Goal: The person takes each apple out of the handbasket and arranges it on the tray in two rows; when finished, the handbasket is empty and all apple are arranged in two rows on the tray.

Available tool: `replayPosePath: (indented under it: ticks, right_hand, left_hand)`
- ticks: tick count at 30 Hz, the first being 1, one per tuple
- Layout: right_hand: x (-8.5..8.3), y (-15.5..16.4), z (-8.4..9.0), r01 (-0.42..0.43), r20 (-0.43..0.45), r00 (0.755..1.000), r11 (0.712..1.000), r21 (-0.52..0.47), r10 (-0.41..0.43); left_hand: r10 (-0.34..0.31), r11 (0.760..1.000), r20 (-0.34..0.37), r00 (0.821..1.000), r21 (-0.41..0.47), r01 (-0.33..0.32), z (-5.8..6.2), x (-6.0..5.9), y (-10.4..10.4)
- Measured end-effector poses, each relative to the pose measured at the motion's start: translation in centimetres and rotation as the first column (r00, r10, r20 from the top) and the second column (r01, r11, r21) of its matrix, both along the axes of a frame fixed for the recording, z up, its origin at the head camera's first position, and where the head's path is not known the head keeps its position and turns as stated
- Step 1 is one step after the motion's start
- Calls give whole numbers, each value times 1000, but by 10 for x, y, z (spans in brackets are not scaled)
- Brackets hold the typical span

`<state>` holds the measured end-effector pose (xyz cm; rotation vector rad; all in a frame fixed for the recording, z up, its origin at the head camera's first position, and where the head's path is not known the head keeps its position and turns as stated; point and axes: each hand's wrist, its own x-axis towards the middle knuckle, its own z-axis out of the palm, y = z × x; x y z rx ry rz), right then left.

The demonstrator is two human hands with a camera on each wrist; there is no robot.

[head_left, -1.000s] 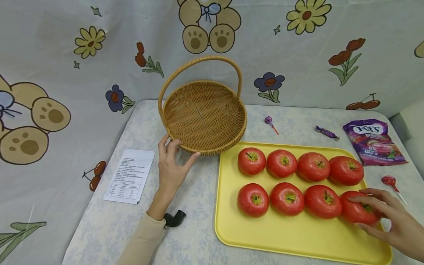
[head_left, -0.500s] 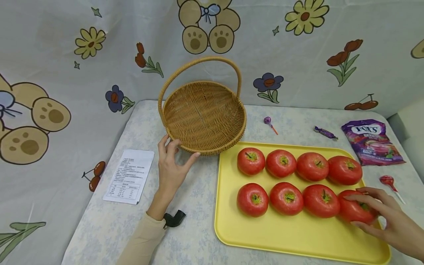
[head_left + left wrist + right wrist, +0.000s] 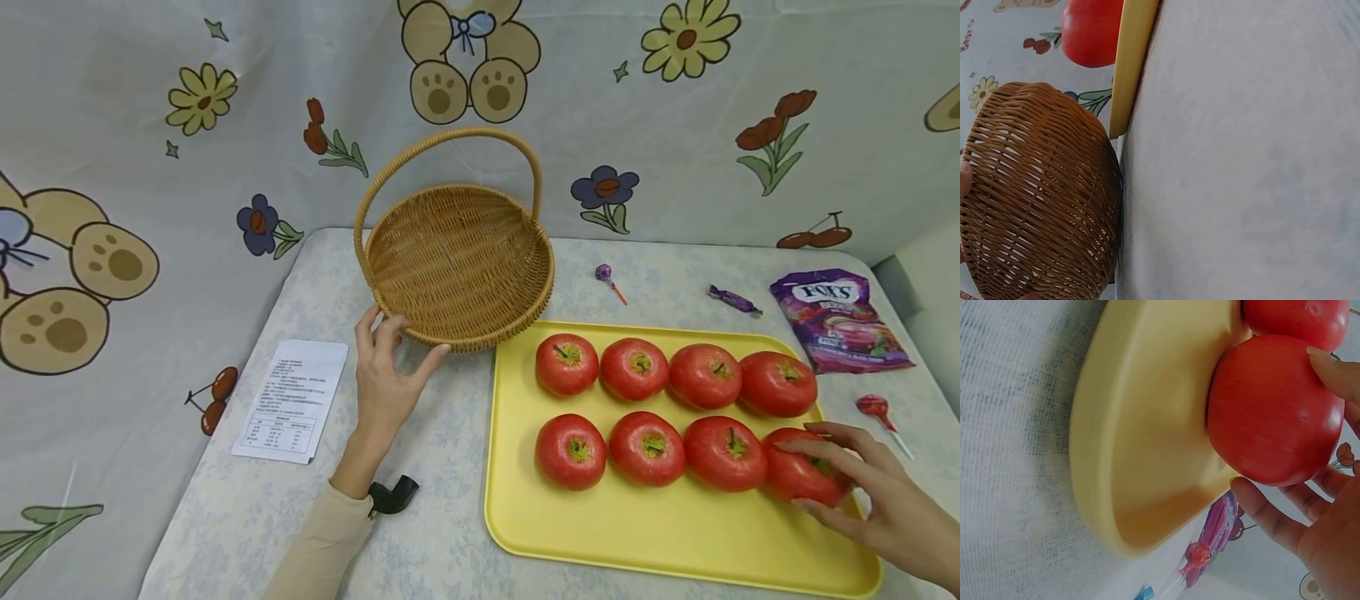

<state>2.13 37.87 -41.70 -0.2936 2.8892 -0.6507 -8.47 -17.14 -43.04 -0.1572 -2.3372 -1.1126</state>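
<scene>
An empty wicker basket (image 3: 457, 258) with a hoop handle stands at the back of the table. My left hand (image 3: 397, 342) rests against its front-left rim, fingers spread and fairly straight; the left wrist view shows the basket's woven wall (image 3: 1041, 194) close up. A yellow tray (image 3: 660, 533) holds two rows of red apples. My right hand (image 3: 825, 477) grips the front-right apple (image 3: 787, 475), which sits on the tray. In the right wrist view, the hand (image 3: 1291, 431) has fingers over the apple (image 3: 1260, 394) and the thumb under its side, at the tray's corner (image 3: 1147, 437).
Several other apples (image 3: 645, 367) fill the tray. A printed paper sheet (image 3: 291, 398) lies left of my arm. A purple candy bag (image 3: 840, 321), a wrapped sweet (image 3: 733, 300) and two lollipops (image 3: 609, 277) (image 3: 873, 408) lie right and behind. A patterned cloth hangs behind the table.
My right hand's fingers have settled a little closer round the front-right apple. The left hand and the basket have stayed still.
</scene>
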Motion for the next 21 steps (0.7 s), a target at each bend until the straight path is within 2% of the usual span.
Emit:
replayPosePath:
  ticks: [5, 13, 17, 21]
  right_hand:
    - [1, -1, 0, 1, -6, 1000, 1000, 1, -1]
    - [10, -8, 1, 48, 6, 999, 999, 0, -48]
    - [14, -17, 7, 78, -48, 996, 997, 12, -77]
    - [15, -32, 15, 92, -156, 984, 995, 25, -87]
  left_hand:
    - [-8, 1000, -8, 1000, 13, 8, 0, 0, 0]
    - [0, 1000, 4, 1000, 18, 0, 1, 3, 0]
    - [6, 1000, 2, 1000, 16, -6, 1, 3, 0]
    - [5, 1000, -3, 1000, 5, -5, 0, 3, -1]
